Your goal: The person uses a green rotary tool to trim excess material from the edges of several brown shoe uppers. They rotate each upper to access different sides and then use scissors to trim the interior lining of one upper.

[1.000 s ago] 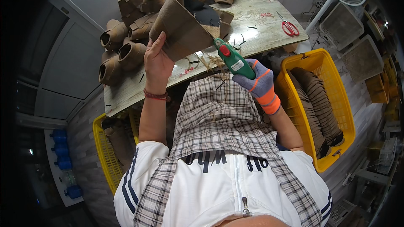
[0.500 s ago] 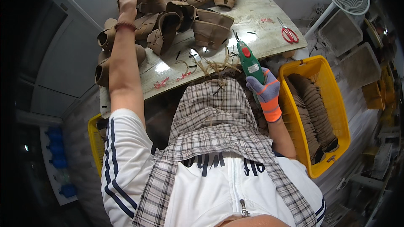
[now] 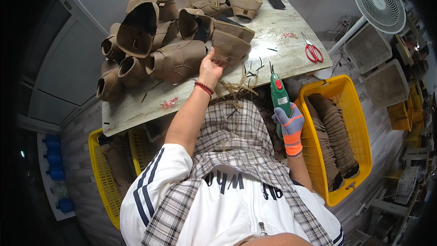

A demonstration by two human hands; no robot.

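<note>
My left hand [image 3: 212,69], bare with a red bead bracelet, is at the front of the table. Its thumb and fingers close on the lower edge of a tan shoe upper [image 3: 231,44]. Beside it another tan upper [image 3: 180,59] lies on its side. In a grey and orange glove, my right hand [image 3: 290,125] is wrapped round a green electric hand tool [image 3: 279,92]. The tool has a red button and two thin metal prongs pointing up, beyond the table's front edge. More tan uppers [image 3: 137,29] are heaped on the left half of the table.
On the worn table [image 3: 291,41] lie red-handled scissors [image 3: 313,51], a black phone [image 3: 275,1], dark scraps and tan cord strands [image 3: 234,86]. Yellow crates with stacked uppers stand at right [image 3: 337,197] and left [image 3: 101,173]. A white fan [image 3: 379,2] rises behind the right corner.
My left hand has come from the far left down to the front middle, leaving the upper it held on the heap. The right hand still holds the green tool, slightly lower in the picture.
</note>
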